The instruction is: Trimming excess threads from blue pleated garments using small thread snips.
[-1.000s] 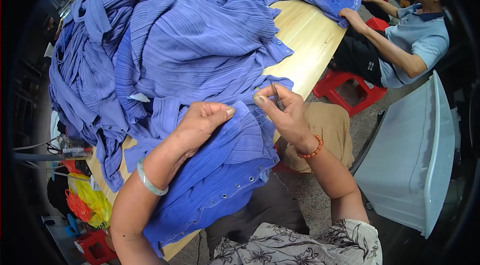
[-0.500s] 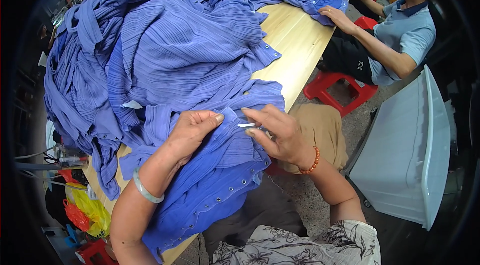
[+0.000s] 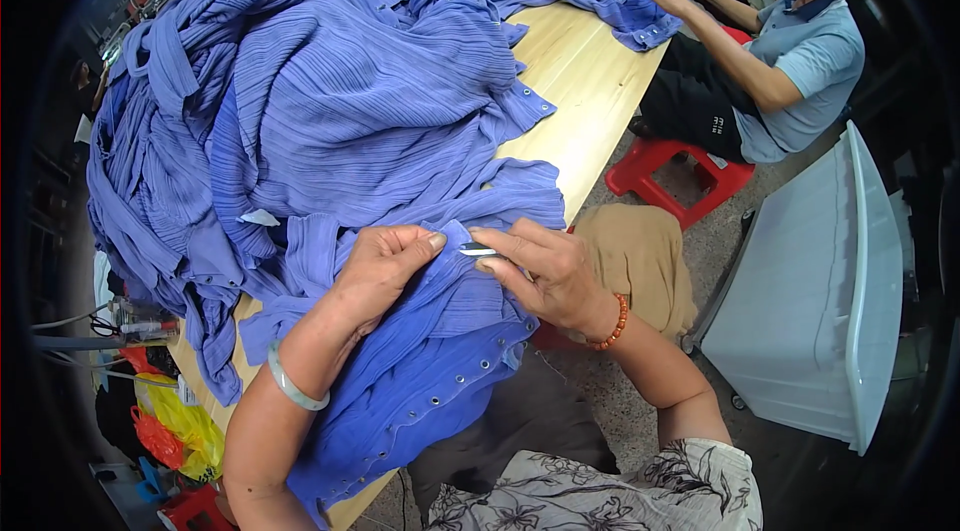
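Note:
A blue-violet ribbed garment with a row of metal eyelets hangs over the near table edge and onto my lap. My left hand pinches a folded corner of it between thumb and forefinger. Just to the right, my right hand is closed on small thread snips. Their short blades, one dark and one pale, point left at the cloth by my left fingertips. The rest of the snips is hidden in my palm.
A large heap of similar blue garments covers much of the wooden table. On the far right, a co-worker handles cloth from a red stool. A white bin stands right; yellow and red bags lie lower left.
My right hand has shifted slightly left with the snips, bringing the blades nearer my left fingertips. The left hand keeps its pinch. The co-worker's hands have moved left with the cloth.

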A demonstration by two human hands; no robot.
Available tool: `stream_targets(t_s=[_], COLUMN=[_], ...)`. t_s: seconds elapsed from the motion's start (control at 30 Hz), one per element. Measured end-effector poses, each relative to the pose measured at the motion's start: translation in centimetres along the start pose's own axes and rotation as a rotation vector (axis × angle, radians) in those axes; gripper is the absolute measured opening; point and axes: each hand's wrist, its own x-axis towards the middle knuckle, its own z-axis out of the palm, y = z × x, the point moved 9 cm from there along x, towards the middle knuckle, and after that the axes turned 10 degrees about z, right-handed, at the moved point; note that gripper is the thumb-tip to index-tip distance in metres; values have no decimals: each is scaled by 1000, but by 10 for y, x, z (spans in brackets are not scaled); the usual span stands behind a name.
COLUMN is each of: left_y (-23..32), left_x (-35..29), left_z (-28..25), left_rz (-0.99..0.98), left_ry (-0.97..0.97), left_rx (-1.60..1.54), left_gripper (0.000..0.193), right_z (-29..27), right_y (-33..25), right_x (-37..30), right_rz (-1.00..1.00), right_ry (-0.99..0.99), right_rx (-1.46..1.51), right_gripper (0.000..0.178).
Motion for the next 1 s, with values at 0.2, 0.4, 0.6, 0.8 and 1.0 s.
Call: stream_targets(t_s=[0.2,0.4,0.6,0.8,1.0], left_y=[-2,-4,-4,0,21], left_x=[2,1,1,1,-32], left_z=[0,-1,4,-2,-23], left_rz=[15,-41,-38,-2,-85], left_ry=[13,-11,-27,-11,-32], left_rx=[20,78,55,113,110], left_gripper=[22,20,21,23,28], right_z=[-2,-2,-14,37,32], right_y=[-1,-10,27,35,38], right_x=[-1,0,-1,10,20], right_rz=[-16,-45,177,446,448], right_ry=[15,29,201,-145,-142], right_rx=[-41,-161,220,524,682], right_gripper=[35,32,29,25,10])
